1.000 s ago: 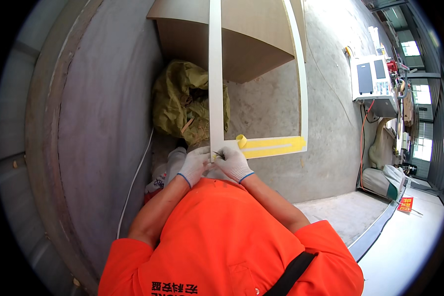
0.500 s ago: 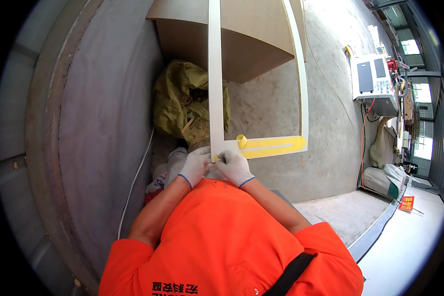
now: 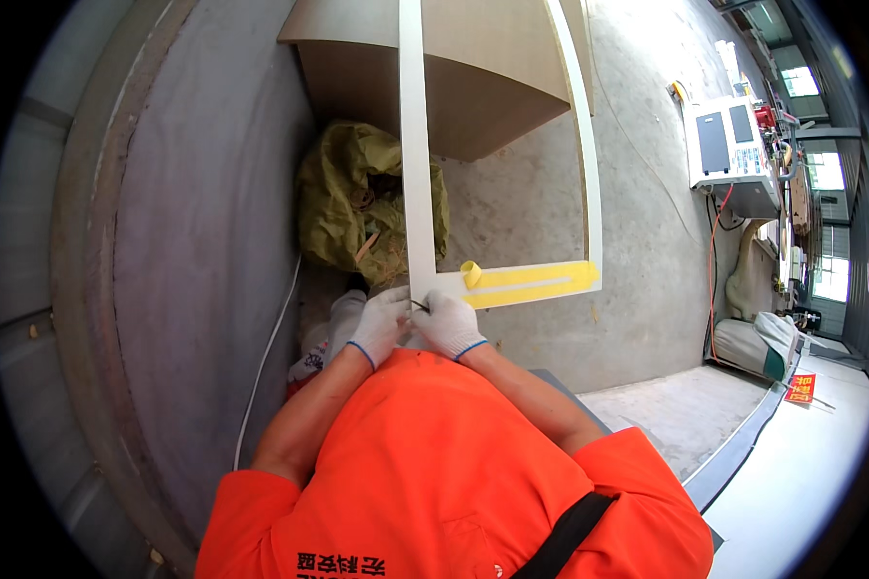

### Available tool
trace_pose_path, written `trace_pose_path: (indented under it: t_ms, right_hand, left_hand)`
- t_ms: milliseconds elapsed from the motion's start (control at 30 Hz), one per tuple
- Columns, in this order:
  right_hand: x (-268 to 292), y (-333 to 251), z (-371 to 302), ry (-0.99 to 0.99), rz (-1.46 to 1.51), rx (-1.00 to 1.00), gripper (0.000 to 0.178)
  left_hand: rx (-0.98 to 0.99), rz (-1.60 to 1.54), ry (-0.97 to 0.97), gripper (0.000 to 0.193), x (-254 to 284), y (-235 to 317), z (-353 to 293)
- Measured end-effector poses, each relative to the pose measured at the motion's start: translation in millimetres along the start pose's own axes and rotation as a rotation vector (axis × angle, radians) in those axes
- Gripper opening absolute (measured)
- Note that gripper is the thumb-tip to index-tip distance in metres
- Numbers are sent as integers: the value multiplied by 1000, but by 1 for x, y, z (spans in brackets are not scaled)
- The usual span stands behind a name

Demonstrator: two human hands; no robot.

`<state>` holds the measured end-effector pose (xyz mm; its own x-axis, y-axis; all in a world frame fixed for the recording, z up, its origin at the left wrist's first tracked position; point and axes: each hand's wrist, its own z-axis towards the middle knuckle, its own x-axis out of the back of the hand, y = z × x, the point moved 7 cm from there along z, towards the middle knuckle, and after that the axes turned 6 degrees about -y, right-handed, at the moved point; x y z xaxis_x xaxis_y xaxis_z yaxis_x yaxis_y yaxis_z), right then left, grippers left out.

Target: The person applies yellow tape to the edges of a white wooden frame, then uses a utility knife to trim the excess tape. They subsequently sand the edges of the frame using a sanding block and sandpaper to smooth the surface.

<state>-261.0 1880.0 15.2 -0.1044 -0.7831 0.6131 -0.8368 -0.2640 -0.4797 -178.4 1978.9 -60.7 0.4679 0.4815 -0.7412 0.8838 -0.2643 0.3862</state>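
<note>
A white frame (image 3: 416, 174) extends away from my body, its near left corner between my hands. Both hands wear white knit gloves with blue cuffs. My left hand (image 3: 380, 324) is closed at that corner's left edge; whatever its fingers hold is hidden. To the right of the corner, my right hand (image 3: 448, 326) is closed around a thin dark piece (image 3: 419, 305), which points toward my left fingers. Its kind is too small to tell. Yellow tape (image 3: 536, 280) lies in strips along the near bar, and a curled yellow end (image 3: 470, 274) stands up from it.
Behind the frame's left bar sits an olive woven sack (image 3: 343, 207) with scraps in it. Brown boards (image 3: 492, 101) lie under the far part. A white machine (image 3: 729, 145) with an orange cable stands at right. A white cable (image 3: 266, 372) runs along the left.
My right hand has shifted slightly left and turned, and the thin dark piece now shows between both hands. The view has moved a little; the frame and tape look the same.
</note>
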Motion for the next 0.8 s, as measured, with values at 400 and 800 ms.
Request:
trace_pose_path:
  t_ms: [400, 800]
  right_hand:
    - [-5, 8, 8, -39, -79, 17, 39]
    - [1, 41, -14, -72, 452, -159, 38]
  left_hand:
    - [4, -46, -12, 36, -5, 2, 0]
    - [19, -73, 46, 61, -7, 3, -1]
